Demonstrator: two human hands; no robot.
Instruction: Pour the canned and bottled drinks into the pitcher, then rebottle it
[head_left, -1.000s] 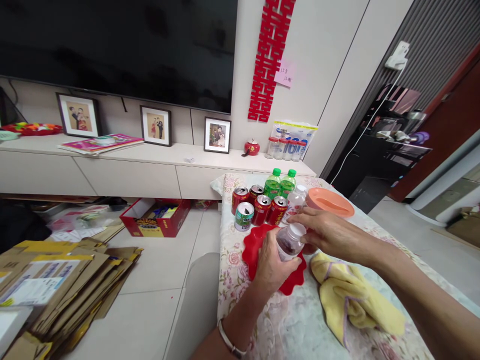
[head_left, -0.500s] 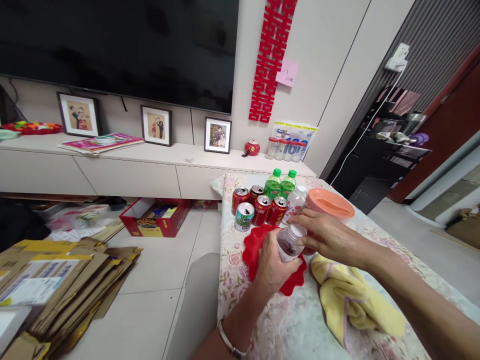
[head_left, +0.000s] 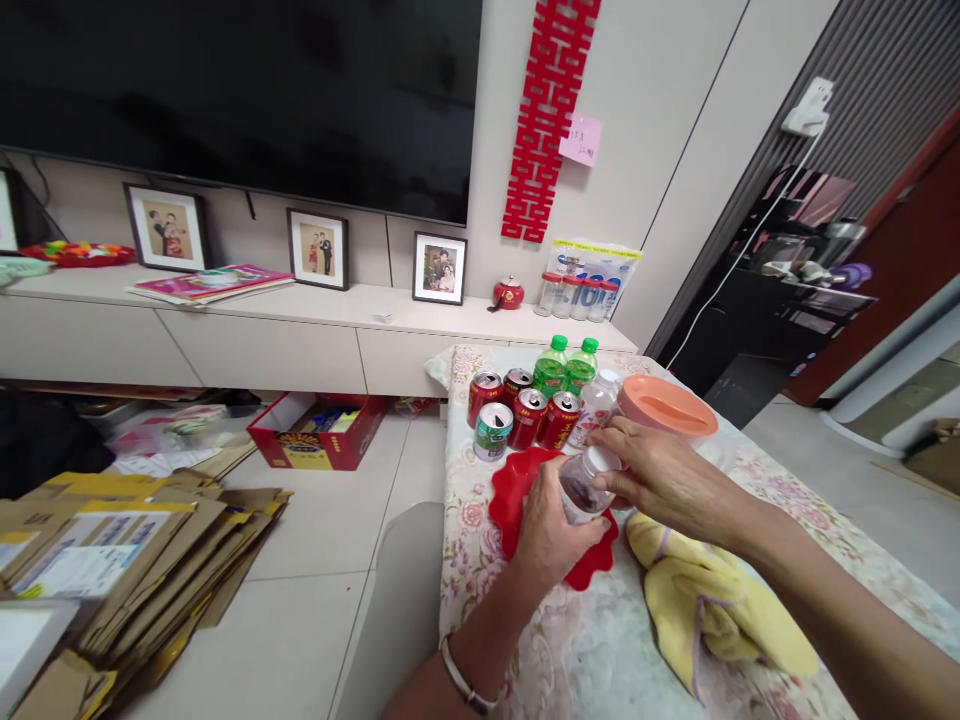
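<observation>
My left hand is wrapped around the body of a clear plastic bottle with dark contents, held above a red scalloped plate. The fingers of my right hand close around its white cap from the right. Just behind stand several red drink cans, a green can, two green-capped bottles and another clear bottle. Below my right forearm lies a crumpled yellow cloth.
An orange lidded bowl sits right of the bottles on the flower-patterned tablecloth. Beyond the table runs a low white cabinet with picture frames and jars. Flattened cardboard and a red box lie on the floor at left.
The view has shifted slightly, so everything sits a little further right. Both hands keep their hold on the bottle and its cap.
</observation>
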